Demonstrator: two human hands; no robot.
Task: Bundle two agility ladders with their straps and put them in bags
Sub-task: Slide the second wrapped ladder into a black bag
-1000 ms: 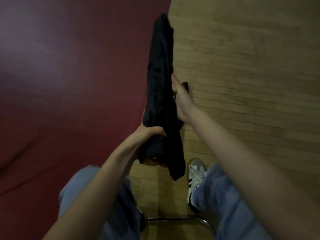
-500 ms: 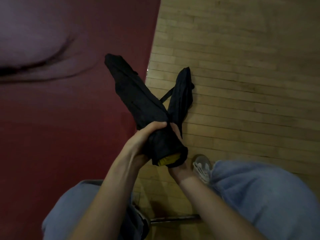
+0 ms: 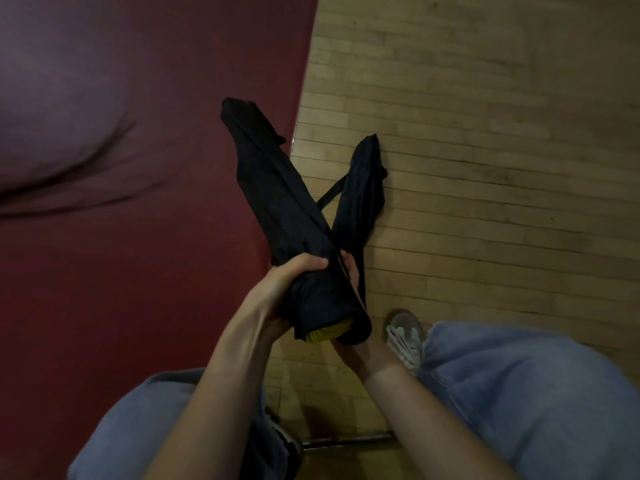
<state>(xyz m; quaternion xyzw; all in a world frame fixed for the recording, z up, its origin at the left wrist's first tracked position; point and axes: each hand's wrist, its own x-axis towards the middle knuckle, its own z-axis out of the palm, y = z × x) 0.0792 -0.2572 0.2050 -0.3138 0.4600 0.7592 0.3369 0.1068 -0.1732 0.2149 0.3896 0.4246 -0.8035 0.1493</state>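
Observation:
A long black bag [image 3: 277, 202] points up and to the left over the floor, with the yellow ladder bundle [image 3: 327, 334] showing at its near open end. My left hand [image 3: 280, 292] grips the bag near that end from the left. My right hand [image 3: 349, 282] holds the same end from underneath, fingers curled round its right side. A second black fabric piece [image 3: 363, 188], with a thin black strap [image 3: 329, 195], sticks up to the right from between my hands; whether it is another bag I cannot tell.
A dark red mat [image 3: 121, 220] covers the left half of the floor; bare wooden floor [image 3: 485, 150] lies to the right. My knees in blue jeans and a white shoe [image 3: 405, 334] are below the hands. A metal chair bar [image 3: 346, 441] runs near the bottom.
The bag went from upright to tilted up-left. My right hand dropped from its side to under the near end, and the second fabric piece now splays right. Since half a second ago little has moved.

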